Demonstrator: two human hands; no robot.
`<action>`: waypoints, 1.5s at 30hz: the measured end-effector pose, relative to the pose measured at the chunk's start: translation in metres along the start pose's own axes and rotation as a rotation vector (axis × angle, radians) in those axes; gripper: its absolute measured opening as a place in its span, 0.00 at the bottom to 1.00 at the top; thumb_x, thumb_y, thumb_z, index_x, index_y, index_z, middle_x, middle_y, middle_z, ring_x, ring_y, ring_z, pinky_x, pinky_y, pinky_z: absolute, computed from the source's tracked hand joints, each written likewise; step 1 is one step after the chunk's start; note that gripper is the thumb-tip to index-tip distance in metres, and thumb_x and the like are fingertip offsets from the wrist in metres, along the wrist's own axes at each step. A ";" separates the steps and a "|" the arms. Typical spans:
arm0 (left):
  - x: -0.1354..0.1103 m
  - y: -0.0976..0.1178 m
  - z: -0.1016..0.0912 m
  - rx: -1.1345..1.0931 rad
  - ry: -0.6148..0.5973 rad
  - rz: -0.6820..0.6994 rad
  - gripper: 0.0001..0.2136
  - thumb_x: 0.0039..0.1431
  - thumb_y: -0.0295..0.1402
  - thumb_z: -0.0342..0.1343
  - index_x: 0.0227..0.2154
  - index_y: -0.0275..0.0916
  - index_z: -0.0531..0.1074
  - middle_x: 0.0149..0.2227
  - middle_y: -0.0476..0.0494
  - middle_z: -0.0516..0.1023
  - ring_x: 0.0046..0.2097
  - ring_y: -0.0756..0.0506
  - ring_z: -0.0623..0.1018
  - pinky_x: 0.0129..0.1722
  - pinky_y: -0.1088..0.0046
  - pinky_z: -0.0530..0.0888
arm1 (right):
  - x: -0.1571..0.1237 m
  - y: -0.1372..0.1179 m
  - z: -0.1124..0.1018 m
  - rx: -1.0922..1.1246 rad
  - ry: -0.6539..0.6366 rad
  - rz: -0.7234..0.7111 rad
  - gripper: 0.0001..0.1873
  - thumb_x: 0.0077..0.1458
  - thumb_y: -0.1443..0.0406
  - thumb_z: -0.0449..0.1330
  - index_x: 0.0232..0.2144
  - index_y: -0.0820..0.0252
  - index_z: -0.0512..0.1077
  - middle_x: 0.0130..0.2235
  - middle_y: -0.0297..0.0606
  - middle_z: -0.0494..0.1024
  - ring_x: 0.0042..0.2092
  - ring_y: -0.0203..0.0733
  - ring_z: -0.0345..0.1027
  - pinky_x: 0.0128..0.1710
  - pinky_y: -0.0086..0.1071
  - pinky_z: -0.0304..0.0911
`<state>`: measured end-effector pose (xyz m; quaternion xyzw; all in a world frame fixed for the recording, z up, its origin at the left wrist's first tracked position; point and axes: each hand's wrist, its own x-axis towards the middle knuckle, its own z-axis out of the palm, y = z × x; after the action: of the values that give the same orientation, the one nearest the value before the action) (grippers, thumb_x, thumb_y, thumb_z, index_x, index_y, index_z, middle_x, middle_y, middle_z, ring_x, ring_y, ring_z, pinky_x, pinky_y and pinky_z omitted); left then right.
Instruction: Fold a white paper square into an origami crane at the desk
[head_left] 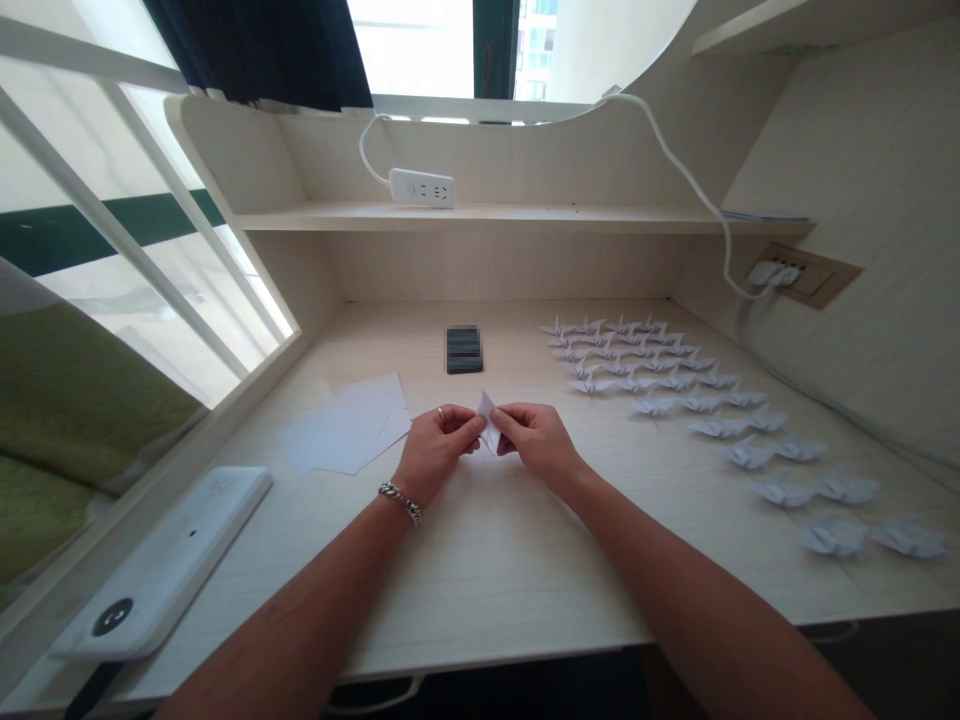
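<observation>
Both my hands meet over the middle of the pale wooden desk (480, 560), pinching a small folded piece of white paper (488, 422) between them. My left hand (433, 448), with a ring and a chain bracelet at the wrist, grips the paper's left side. My right hand (536, 440) grips its right side with fingers closed. A loose stack of flat white paper sheets (346, 428) lies just left of my left hand. Several finished white paper cranes (679, 385) stand in rows to the right.
A dark phone (464, 349) lies flat behind my hands. A white flat device (169, 565) rests at the desk's left front edge. A white power strip (421, 187) sits on the shelf above, its cable running to a wall socket (784, 272) on the right.
</observation>
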<state>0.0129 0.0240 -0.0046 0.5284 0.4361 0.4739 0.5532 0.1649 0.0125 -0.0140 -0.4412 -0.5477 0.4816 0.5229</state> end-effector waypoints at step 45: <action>0.003 -0.004 -0.002 -0.195 -0.039 -0.142 0.14 0.38 0.35 0.70 0.25 0.31 0.74 0.22 0.48 0.73 0.24 0.54 0.70 0.25 0.78 0.64 | -0.003 -0.004 0.005 -0.025 0.000 0.029 0.18 0.51 0.54 0.60 0.32 0.64 0.79 0.20 0.33 0.72 0.22 0.34 0.64 0.24 0.28 0.62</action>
<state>0.0115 0.0274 -0.0082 0.4492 0.4132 0.4633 0.6425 0.1605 0.0089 -0.0106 -0.4555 -0.5473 0.4822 0.5102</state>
